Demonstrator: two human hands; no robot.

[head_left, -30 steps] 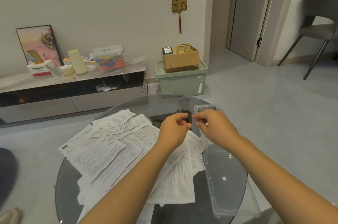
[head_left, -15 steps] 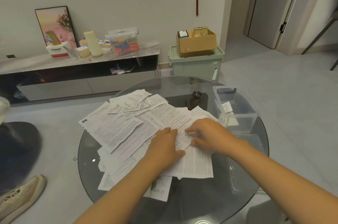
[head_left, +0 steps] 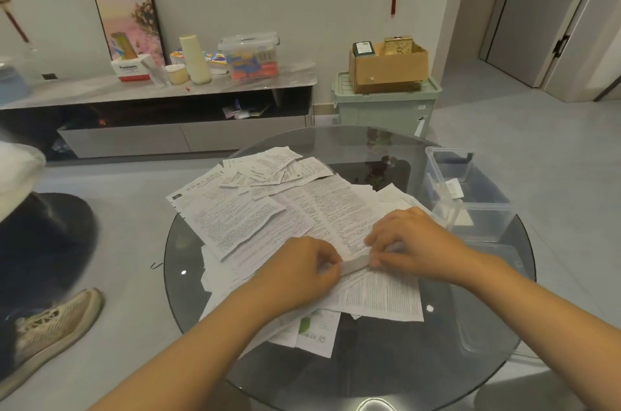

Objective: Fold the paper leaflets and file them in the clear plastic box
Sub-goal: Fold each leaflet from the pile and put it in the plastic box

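Far left, off the tabletop: a shoe (head_left: 50, 326) on the floor, belonging to another person, not part of the job.

Moving right, the loose leaflets (head_left: 242, 219) are lying fanned over the left and middle of the round glass tabletop (head_left: 386, 373), overlapping each other, printed side up.

Centre front: the left hand (head_left: 299, 273) is curling its fingers and pinching the left end of a narrow folded strip (head_left: 356, 265). The strip is sitting on top of the pile, w/ its long axis running roughly left-right and rising a bit toward the right. Right hand (head_left: 413, 242) is gripping the other end, fingertips pressing down on it and thumb tucked under, as far as the view shows. Both hands are touching the strip, so neither is nearer; it's lying directly btwn them.

Right edge of the tabletop: the clear plastic box (head_left: 470, 205) is standing open, w/ at least one small folded paper already inside. What looks like its lid (head_left: 487, 326) is lying flat nearer the person.

Judgement: the fold is prob. being creased now. The box is lying to the right and slightly beyond the strip, closer to the right hand, so that hand seems the natural one to carry it over.
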